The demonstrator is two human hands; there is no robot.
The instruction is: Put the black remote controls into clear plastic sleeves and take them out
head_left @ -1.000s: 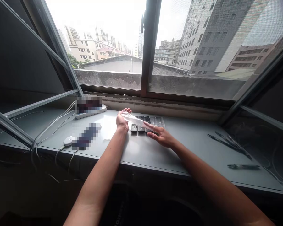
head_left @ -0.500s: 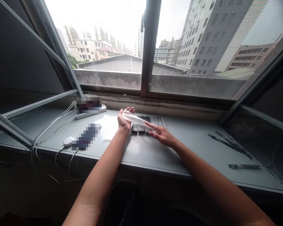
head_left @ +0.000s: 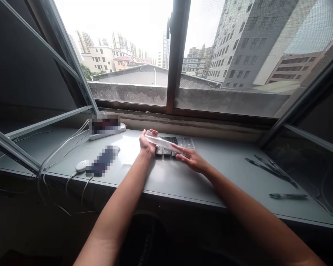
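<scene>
A translucent plastic sleeve point(head_left: 163, 142) is stretched slantwise between my hands above the desk. My left hand point(head_left: 148, 143), palm up, has its fingers curled about the sleeve's far left end. The sleeve's lower right end is between the thumb and fingers of my right hand point(head_left: 193, 160); whether any fingers are inside it I cannot tell. Beneath the sleeve, black remote controls point(head_left: 167, 151) lie side by side, partly covered by it and by my hands. Just to their right lies a clear plastic wrapping point(head_left: 189, 142), its contents unclear.
Several pens point(head_left: 272, 170) lie on the grey desk point(head_left: 177, 184) at the right, with a thicker pen-like item point(head_left: 288, 196) nearer the edge. At left are a blurred phone-like object point(head_left: 103, 162), a white round charger point(head_left: 81, 166), a power strip point(head_left: 108, 131) and loose cables. Metal frames stand at both sides.
The sleeve looks narrower and flatter between my hands, and the fingers of my left hand are curled in more. My right hand has hardly moved.
</scene>
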